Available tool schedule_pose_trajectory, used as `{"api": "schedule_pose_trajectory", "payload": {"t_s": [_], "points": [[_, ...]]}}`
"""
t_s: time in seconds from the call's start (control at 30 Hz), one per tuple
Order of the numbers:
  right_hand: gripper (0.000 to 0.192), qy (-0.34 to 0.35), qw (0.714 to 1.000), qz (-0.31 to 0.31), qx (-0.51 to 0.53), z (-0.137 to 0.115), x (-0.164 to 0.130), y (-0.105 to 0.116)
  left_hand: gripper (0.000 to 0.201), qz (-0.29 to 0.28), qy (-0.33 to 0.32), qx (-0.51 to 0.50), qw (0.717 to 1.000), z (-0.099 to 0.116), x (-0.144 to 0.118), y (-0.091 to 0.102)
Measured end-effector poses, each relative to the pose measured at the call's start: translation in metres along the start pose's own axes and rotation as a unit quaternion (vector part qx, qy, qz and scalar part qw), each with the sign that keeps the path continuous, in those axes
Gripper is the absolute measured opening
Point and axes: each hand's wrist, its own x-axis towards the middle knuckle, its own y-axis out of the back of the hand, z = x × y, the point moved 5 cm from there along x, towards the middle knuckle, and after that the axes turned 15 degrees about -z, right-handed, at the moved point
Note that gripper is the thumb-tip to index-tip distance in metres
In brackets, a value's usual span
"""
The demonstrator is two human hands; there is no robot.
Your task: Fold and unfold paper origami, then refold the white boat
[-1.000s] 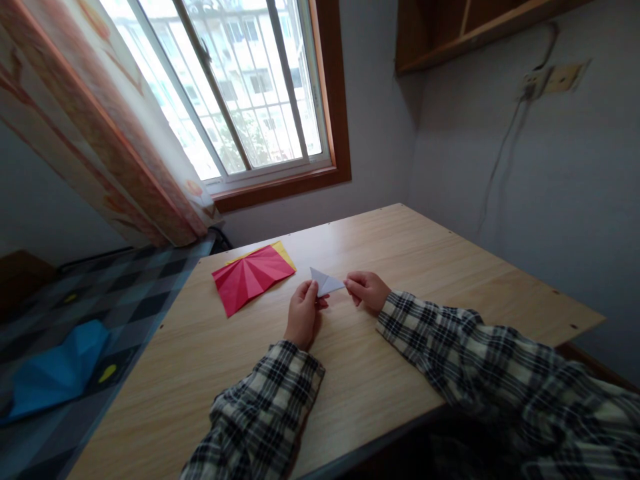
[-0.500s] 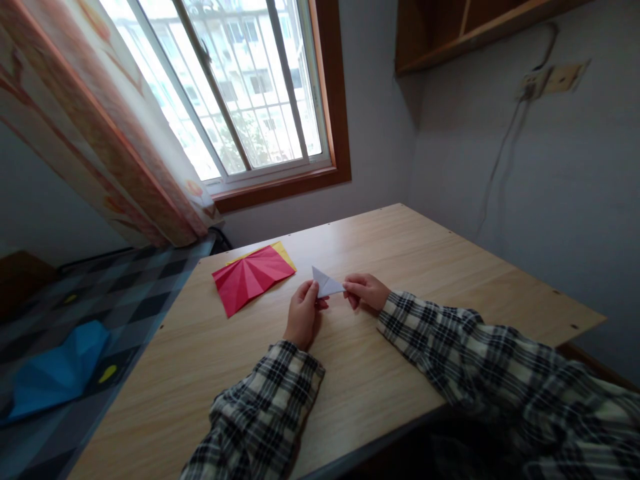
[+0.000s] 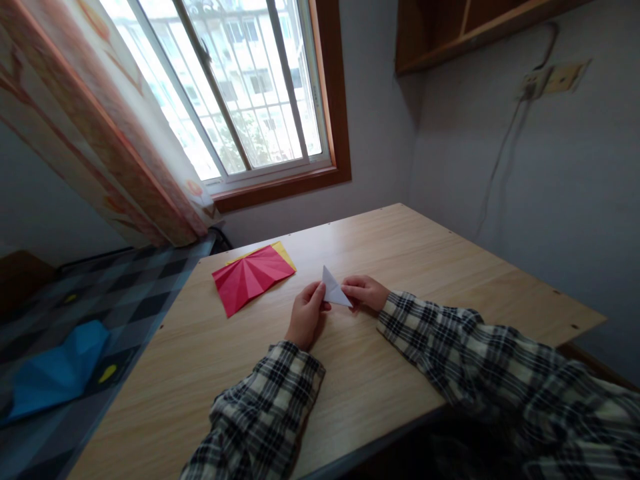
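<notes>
A small white folded paper triangle (image 3: 334, 291) is held just above the wooden table (image 3: 410, 253), between both my hands. My left hand (image 3: 306, 317) pinches its left edge with thumb and fingers. My right hand (image 3: 366, 292) pinches its right corner. Both sleeves are black-and-white plaid. To the left on the table lies a creased red paper sheet (image 3: 251, 277) on top of a yellow sheet (image 3: 285, 252), apart from my hands.
A blue creased paper (image 3: 55, 370) lies on a checkered surface left of the table. A window (image 3: 235, 87) with a patterned curtain (image 3: 100, 133) is behind. A wall cable (image 3: 495, 167) and a shelf (image 3: 465, 27) stand to the right.
The white triangle has turned more upright and shifted slightly right, and my two hands have come closer together around it.
</notes>
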Motion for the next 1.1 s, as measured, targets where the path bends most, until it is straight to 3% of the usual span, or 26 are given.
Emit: {"api": "schedule_pose_trajectory", "payload": {"t_s": [0.27, 0.73, 1.1], "points": [[0.043, -0.016, 0.998, -0.054, 0.032, 0.0058, 0.0027, -0.0053, 0.038, 0.000, -0.008, 0.029, 1.000, 0.0021, -0.0006, 0.0005], [0.044, -0.011, 0.999, -0.013, 0.037, 0.0107, 0.0033, -0.0041, 0.040, -0.014, -0.018, 0.090, 0.996, 0.0073, -0.0019, -0.0034], [0.048, -0.010, 0.999, -0.017, 0.036, 0.0088, 0.0032, -0.0051, 0.040, -0.016, -0.019, 0.087, 0.996, 0.0089, -0.0027, -0.0044]]}}
